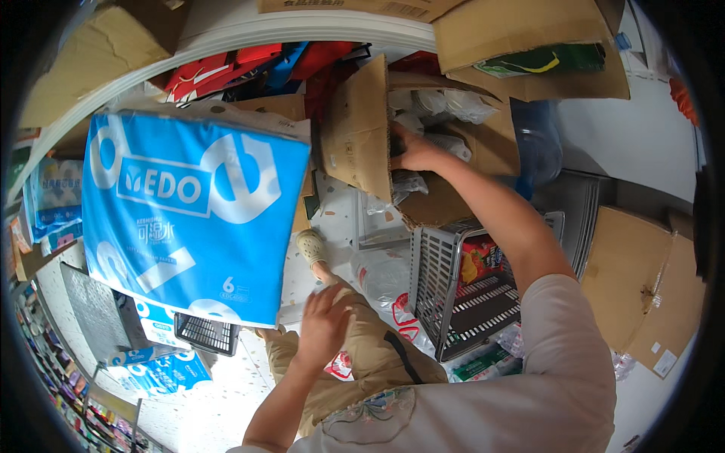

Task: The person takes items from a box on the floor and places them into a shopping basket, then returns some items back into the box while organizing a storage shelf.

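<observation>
The open cardboard box [491, 143] is of brown corrugated board, with a stiff, flat flap [353, 132] standing up along its left side. Inside the box lie clear, crinkled plastic bags [470, 106] around pale contents whose kind is hard to make out. To the left of the box stands a big, squarish pack [189, 241] in smooth blue film with bold white print, its upper edge gathered into paler, wrinkled plastic. Just below the box is a grey plastic basket [429, 283], its walls and bottom pierced by rows of slots, with a glossy red packet [480, 260] inside. To the right of the box shows a rounded, see-through vessel [540, 143] of bluish plastic, and lower on that side a flat-faced brown carton [642, 275]. The right hand [417, 151] reaches into the box close behind the flap; its fingertips are hidden there, so whether they pinch anything cannot be told. The left hand [323, 325], below and to the left of the box, hangs above the person's trouser leg [377, 336], fingers loosely extended and close together, with nothing visible in its grasp.
</observation>
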